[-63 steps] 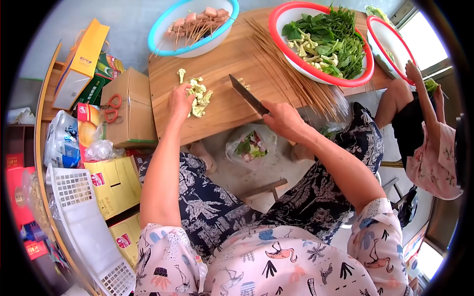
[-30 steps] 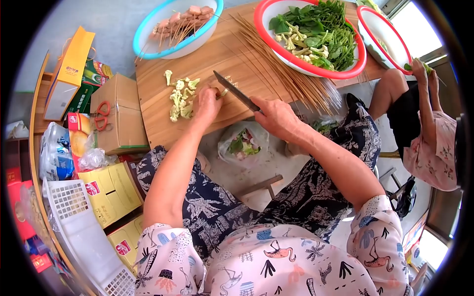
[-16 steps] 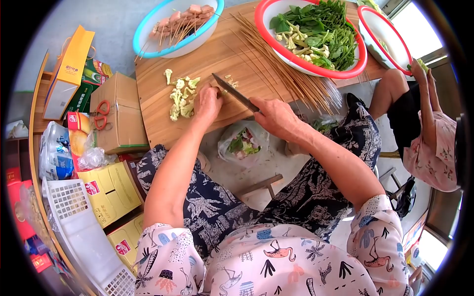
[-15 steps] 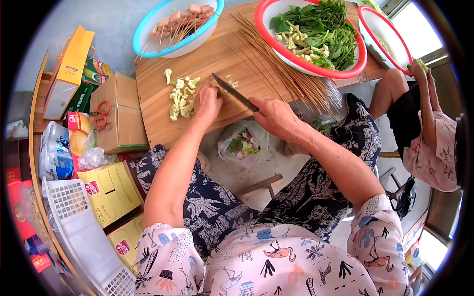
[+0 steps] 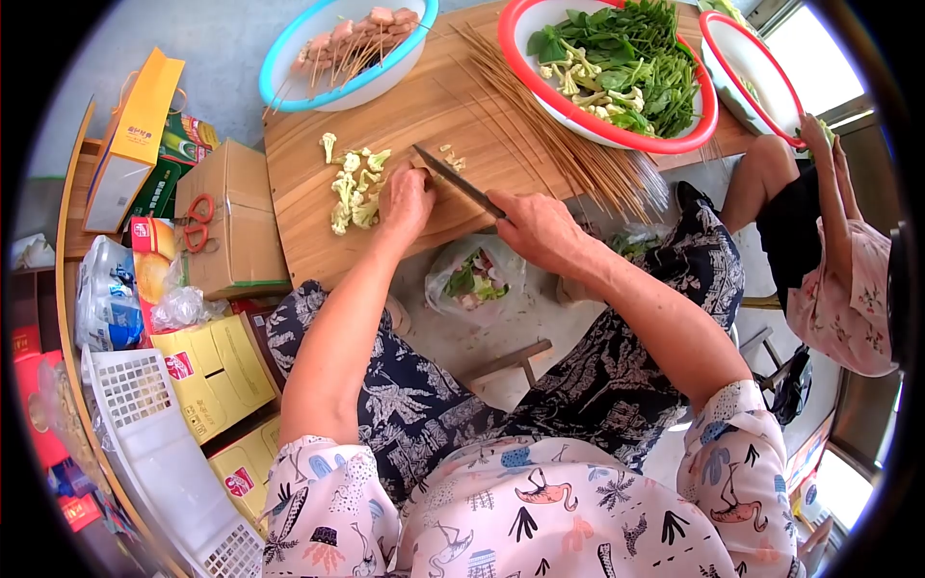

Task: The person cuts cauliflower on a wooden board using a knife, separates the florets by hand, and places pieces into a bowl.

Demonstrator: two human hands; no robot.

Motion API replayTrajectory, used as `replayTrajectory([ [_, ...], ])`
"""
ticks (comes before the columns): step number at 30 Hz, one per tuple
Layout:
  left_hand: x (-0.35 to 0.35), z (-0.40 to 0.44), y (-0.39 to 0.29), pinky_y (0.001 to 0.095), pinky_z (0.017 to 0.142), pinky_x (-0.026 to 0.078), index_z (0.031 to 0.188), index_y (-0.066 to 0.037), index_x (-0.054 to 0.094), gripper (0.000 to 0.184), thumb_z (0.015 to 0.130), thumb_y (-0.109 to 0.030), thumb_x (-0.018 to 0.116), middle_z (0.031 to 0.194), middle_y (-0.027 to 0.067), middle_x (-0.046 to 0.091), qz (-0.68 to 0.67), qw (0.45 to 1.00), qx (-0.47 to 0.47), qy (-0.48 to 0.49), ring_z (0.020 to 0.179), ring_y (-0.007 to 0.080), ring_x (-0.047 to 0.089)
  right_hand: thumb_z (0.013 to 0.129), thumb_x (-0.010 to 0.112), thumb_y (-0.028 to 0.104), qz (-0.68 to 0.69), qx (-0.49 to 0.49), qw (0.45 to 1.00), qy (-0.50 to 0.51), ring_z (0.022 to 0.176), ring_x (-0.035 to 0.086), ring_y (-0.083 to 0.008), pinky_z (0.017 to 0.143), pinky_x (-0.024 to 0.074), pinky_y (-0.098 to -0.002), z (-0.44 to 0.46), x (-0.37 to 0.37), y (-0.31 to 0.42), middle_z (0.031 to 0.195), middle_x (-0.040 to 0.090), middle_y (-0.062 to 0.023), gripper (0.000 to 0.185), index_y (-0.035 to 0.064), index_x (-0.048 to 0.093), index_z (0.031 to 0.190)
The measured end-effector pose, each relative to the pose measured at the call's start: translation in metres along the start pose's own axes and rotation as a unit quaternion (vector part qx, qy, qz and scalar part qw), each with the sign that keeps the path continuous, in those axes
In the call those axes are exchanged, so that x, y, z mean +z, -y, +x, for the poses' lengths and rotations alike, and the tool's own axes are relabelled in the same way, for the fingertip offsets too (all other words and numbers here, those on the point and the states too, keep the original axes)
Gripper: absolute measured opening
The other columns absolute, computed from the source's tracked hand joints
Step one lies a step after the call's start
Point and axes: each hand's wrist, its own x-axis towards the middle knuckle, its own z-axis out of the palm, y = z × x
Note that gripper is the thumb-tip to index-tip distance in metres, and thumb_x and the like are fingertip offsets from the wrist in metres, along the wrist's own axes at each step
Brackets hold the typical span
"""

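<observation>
My right hand is wrapped round the handle of a kitchen knife, its dark blade slanting up and left over the wooden table. Close by the blade tip, my left hand rests on the wood with its fingers curled in. Whatever those fingers grip is hidden beneath them. Cut cauliflower florets lie in a loose heap just left of that hand. Small trimmed bits sit beyond the blade.
A red-rimmed basin holds greens and cauliflower beside many bamboo skewers. Skewered meat fills a blue-rimmed basin. Below the table edge is a plastic bag of scraps. Another person's hands work at the right, by another basin.
Both my hands and the knife stay almost where they were. At the right, the other person's hands have shifted slightly.
</observation>
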Motion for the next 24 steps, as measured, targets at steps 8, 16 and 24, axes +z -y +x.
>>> replayTrajectory([
  [8, -0.004, 0.0, -0.003, 0.0468, 0.081, 0.049, 0.089, -0.001, 0.068, 0.02, 0.07, -0.002, 0.072, 0.098, 0.0208, 0.061, 0.005, 1.0, -0.007, 0.016, 0.096, 0.0403, 0.059, 0.084, 0.052, 0.012, -0.004, -0.01, 1.0, -0.006, 0.078, 0.062, -0.0442, 0.071, 0.047, -0.0538, -0.002, -0.001, 0.002, 0.072, 0.063, -0.024, 0.015, 0.0007, 0.051, 0.094],
  [16, -0.001, 0.001, -0.002, 0.048, 0.078, 0.051, 0.087, 0.001, 0.067, 0.017, 0.07, 0.0, 0.069, 0.098, 0.0211, 0.06, 0.014, 1.0, 0.006, 0.006, 0.095, 0.0411, 0.06, 0.086, 0.053, 0.012, -0.027, -0.009, 1.0, 0.003, 0.078, 0.063, -0.0434, 0.07, 0.0479, -0.0523, -0.003, -0.002, 0.005, 0.073, 0.064, -0.0231, 0.016, 0.0005, 0.052, 0.098],
  [24, 0.004, 0.001, 0.002, 0.0487, 0.076, 0.051, 0.081, -0.001, 0.063, 0.015, 0.067, 0.001, 0.068, 0.096, 0.0212, 0.06, 0.022, 1.0, 0.008, 0.001, 0.091, 0.0424, 0.06, 0.086, 0.052, 0.011, -0.032, -0.004, 0.999, 0.019, 0.079, 0.063, -0.0433, 0.071, 0.048, -0.0527, 0.005, 0.002, 0.005, 0.075, 0.064, -0.0228, 0.015, 0.0009, 0.053, 0.097],
])
